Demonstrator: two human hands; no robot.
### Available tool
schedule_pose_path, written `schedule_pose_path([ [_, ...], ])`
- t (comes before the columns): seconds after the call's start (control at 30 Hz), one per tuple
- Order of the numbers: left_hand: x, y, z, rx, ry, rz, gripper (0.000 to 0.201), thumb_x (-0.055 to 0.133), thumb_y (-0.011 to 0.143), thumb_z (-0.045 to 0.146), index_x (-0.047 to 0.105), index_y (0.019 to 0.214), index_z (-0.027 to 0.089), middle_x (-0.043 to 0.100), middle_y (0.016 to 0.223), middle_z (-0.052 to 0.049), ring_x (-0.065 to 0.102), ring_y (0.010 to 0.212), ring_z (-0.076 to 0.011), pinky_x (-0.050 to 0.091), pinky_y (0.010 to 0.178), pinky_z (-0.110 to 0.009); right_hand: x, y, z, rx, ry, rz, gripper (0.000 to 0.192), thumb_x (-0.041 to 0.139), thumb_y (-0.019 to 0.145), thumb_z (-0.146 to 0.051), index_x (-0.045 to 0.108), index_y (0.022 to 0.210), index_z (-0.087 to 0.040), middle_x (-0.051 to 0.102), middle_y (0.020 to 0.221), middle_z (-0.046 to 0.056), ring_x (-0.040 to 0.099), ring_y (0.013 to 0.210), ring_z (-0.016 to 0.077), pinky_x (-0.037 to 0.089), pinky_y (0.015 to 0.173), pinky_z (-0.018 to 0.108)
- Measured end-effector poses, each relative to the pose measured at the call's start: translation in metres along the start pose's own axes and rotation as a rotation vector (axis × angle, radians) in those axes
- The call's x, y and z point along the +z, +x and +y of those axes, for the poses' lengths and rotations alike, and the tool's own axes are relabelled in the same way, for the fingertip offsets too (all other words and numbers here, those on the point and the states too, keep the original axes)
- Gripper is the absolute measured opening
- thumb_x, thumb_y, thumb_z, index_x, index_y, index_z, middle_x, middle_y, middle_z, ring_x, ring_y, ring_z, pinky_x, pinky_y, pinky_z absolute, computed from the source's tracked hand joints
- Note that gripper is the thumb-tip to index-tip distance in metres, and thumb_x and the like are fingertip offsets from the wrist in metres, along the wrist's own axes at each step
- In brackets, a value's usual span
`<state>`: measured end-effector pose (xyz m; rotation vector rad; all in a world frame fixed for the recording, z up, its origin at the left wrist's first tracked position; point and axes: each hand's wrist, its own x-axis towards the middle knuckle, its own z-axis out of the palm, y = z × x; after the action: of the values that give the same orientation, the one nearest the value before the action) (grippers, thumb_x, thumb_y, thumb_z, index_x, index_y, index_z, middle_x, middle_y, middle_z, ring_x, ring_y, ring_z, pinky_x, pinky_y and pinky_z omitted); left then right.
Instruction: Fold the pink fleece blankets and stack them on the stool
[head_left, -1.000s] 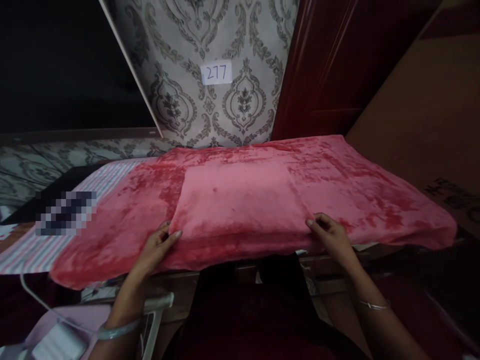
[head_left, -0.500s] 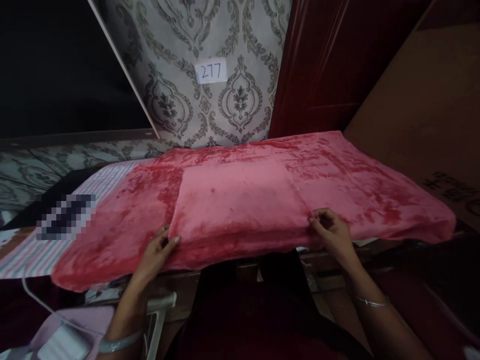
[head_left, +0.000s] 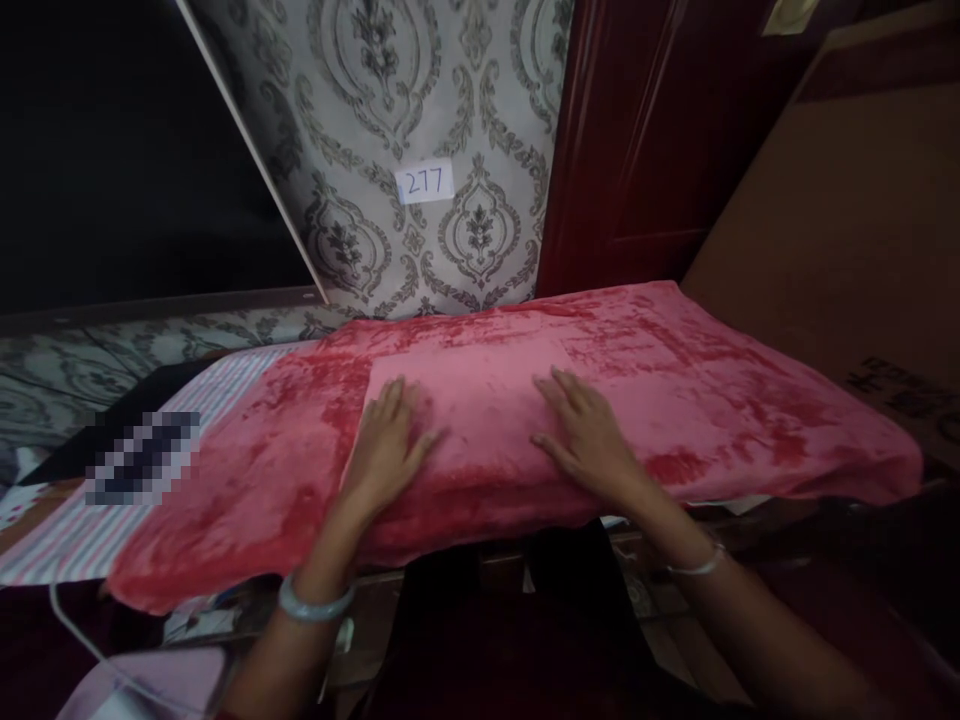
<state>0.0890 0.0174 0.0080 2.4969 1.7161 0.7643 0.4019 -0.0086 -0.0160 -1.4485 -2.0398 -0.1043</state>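
Observation:
A folded pink plush cloth (head_left: 480,420) lies flat on a larger red-pink plush blanket (head_left: 750,400) that covers the tabletop. My left hand (head_left: 386,445) rests palm down on the left part of the folded cloth, fingers spread. On its right part, my right hand (head_left: 589,435) also lies flat with the fingers apart. Neither hand grips anything. The fold's front edge hangs close to the blanket's front edge, and its right border blends into the blanket.
A striped cloth (head_left: 90,540) shows at the table's left, with a blurred-out item (head_left: 142,458) on it. A dark screen (head_left: 142,160) stands behind at left. A large cardboard box (head_left: 847,230) leans at right. A white cable (head_left: 75,625) hangs at the front left.
Both hands have let go of the folded cloth's front corners and moved inward and up onto its top, fingers now spread flat. The view has tilted slightly upward.

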Motion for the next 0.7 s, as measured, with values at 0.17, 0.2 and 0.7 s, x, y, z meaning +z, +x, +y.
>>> schedule_pose_path([
  [0.17,0.036,0.016,0.018,0.010,0.174,-0.294,0.076,0.051,0.093,0.061,0.033,0.158,0.024,0.019,0.167,-0.015,0.011,0.154,-0.0404,0.011,0.119,-0.069,0.045,0.011,-0.002,0.029,-0.174,-0.232,0.068,0.053,0.094,-0.060,0.044,0.153,-0.028,0.032,0.162,0.013,0.022,0.150,0.0421,0.021,0.115,0.067],
  [0.2,0.044,0.014,0.015,-0.002,0.180,-0.316,0.077,0.051,0.093,0.061,0.032,0.158,0.025,0.018,0.167,-0.014,0.011,0.154,-0.0409,0.012,0.118,-0.071,0.052,0.007,0.001,0.035,-0.184,-0.239,0.067,0.052,0.094,-0.060,0.044,0.154,-0.029,0.032,0.163,0.013,0.023,0.150,0.0419,0.021,0.115,0.067],
  [0.7,0.062,0.004,0.003,0.008,0.214,-0.235,0.070,0.050,0.094,0.055,0.035,0.156,0.027,0.023,0.166,-0.012,0.018,0.153,-0.0402,0.018,0.117,-0.072,0.062,-0.001,0.002,0.063,-0.168,-0.229,0.066,0.053,0.095,-0.059,0.042,0.154,-0.031,0.029,0.164,0.009,0.023,0.151,0.0375,0.022,0.118,0.062],
])
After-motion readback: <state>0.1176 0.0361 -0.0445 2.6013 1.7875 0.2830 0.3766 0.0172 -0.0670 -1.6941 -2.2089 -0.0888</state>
